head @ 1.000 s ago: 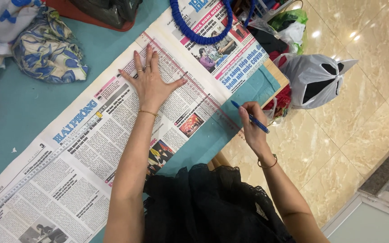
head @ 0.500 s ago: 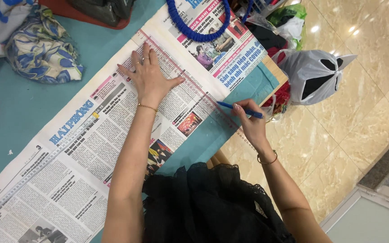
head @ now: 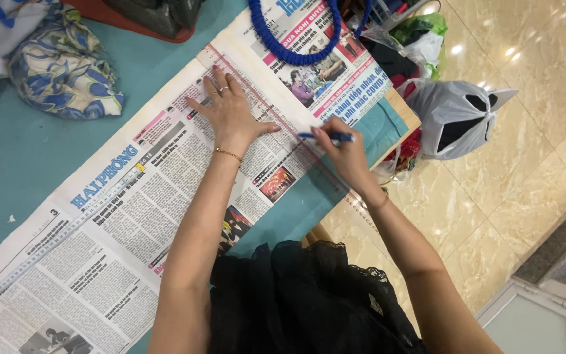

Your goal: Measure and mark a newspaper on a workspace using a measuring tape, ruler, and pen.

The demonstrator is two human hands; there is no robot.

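Since the earlier frames, the right hand (head: 345,154) has been brought in from the table's edge onto the newspaper (head: 165,190), and the blue pen (head: 325,137) has been carried up to the long clear ruler (head: 276,118); the left hand (head: 230,111) has been kept where it was.

The right fingers (head: 325,141) are closed round the pen, pinched near its front end, so that the tip is set on the paper right beside the ruler's edge, seemingly for a line to be drawn along it. The left fingers (head: 214,85) are spread wide and laid flat, grasping nothing; they are pressed partly on the ruler and partly on the newspaper, and by this the ruler appears to be held from slipping. A thin gold bracelet (head: 228,155) is worn at that wrist.

The newspaper is spread lengthwise over the teal table (head: 27,164), with the ruler laid slantwise across it. A blue beaded loop (head: 289,52) is rested on the paper's far end. A patterned blue cloth (head: 60,69) is bunched at the far left, well apart from the hands. A grey plastic bag (head: 456,118) is stood on the tiled floor (head: 512,196) beside the table's end.
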